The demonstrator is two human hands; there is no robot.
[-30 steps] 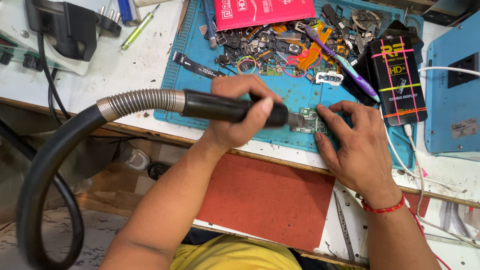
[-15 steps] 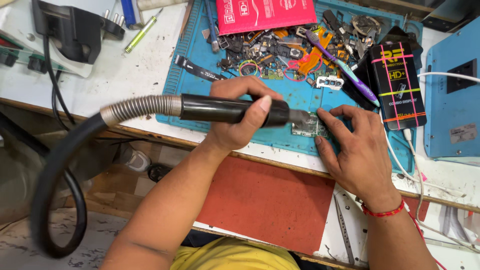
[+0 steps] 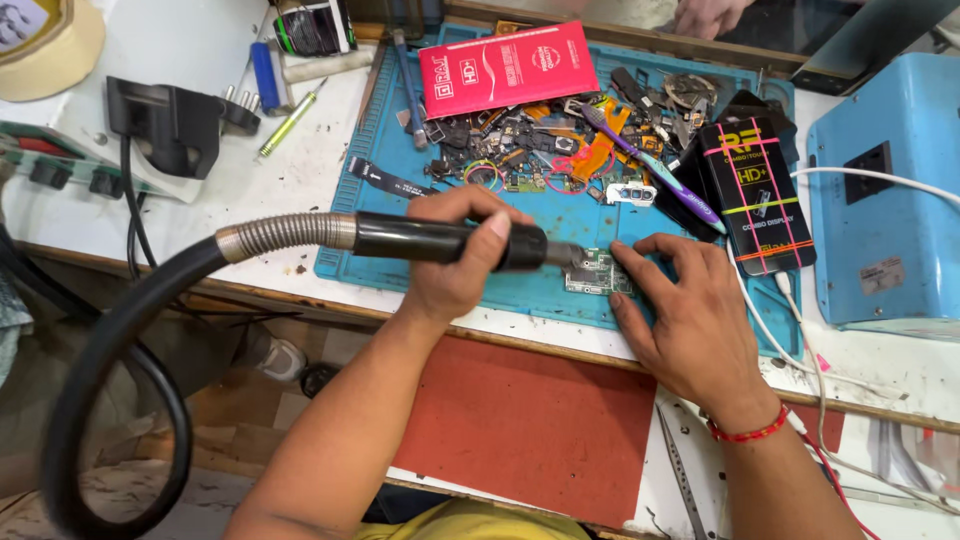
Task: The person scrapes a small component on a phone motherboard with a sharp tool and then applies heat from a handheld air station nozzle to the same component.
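My left hand [image 3: 458, 262] grips the black handle of a hot-air wand [image 3: 400, 238], which trails a thick black hose [image 3: 110, 350] off to the left. The wand's metal nozzle points at a small green circuit board [image 3: 594, 272] lying on the blue work mat [image 3: 545, 290]. My right hand [image 3: 690, 315] rests flat on the mat, and its fingertips press the board's right edge. A red thread band circles that wrist.
A heap of small phone parts [image 3: 540, 140] and a red flat box [image 3: 505, 68] lie at the mat's far side. A black boxed screen [image 3: 755, 195] and a blue machine [image 3: 890, 210] stand right. A black adapter [image 3: 170, 125] sits left. Another person's hand [image 3: 715, 15] shows at the top.
Both hands stay on the wand and the board. The view has shifted slightly; the nozzle remains over the board.
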